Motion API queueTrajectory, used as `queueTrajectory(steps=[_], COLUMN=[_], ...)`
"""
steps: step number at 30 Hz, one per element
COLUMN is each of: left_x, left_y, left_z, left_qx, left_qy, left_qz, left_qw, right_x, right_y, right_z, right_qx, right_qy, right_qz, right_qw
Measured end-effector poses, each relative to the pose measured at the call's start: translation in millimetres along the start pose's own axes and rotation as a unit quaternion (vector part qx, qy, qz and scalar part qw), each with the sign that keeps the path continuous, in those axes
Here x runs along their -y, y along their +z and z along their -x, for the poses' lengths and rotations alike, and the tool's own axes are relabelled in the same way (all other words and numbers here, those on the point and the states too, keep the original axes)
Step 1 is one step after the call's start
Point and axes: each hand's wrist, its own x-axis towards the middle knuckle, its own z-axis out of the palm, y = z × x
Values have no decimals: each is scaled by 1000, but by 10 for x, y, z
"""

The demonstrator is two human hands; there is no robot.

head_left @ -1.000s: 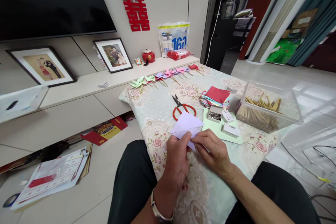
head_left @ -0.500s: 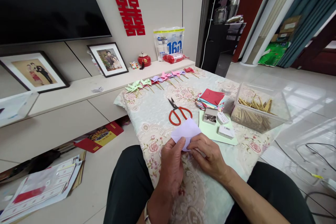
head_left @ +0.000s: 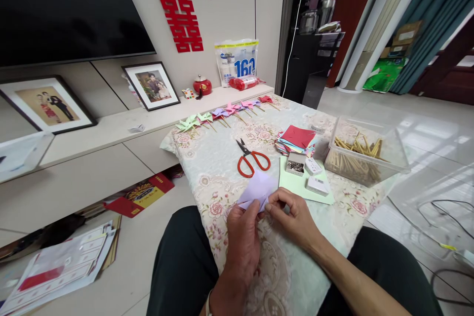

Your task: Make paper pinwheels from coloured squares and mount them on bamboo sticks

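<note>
A piece of light purple paper (head_left: 259, 185) is held between both hands over the near part of the table. My left hand (head_left: 244, 229) pinches its lower left side, thumb on top. At its lower right corner, my right hand (head_left: 291, 215) grips the paper between thumb and fingertips. Part of the sheet bends over near my left thumb. Just beyond the paper lie scissors (head_left: 253, 158) with red handles, their blades apart. To the right, a small box of metal pins (head_left: 296, 164) sits on a pale green sheet (head_left: 287, 187), with small white boxes (head_left: 317, 186) beside it.
Finished paper pinwheels (head_left: 231, 108) on sticks line the table's far edge. A stack of coloured paper squares (head_left: 298, 138) lies right of the scissors. A clear plastic bin (head_left: 366, 173) of sticks stands at the right edge. Picture frames (head_left: 151, 86) stand on the cabinet.
The purple paper has tipped, and its near edge now folds over by my left thumb. My right fingers have shifted slightly and drawn its right corner inward.
</note>
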Motion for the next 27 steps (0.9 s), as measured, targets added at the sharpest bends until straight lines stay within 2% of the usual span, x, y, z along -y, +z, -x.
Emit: queueTrajectory(steps=[10,22,27], left_x=[93,150,153], left_y=[-73,-85,-60], left_z=[-27,-25,-5], left_qx=[-15,-23,-29], left_qy=[6,6,24], left_qz=[-24,-8,-14], left_qw=[1000,1000,999], right_x=[-18,-38,-16], right_y=[22,30,38], right_z=[-14,-15,-9], right_qx=[21,12,6], right_qy=[117,140,130], right_qz=[-94,-104,-114], right_qw=[988,985,985])
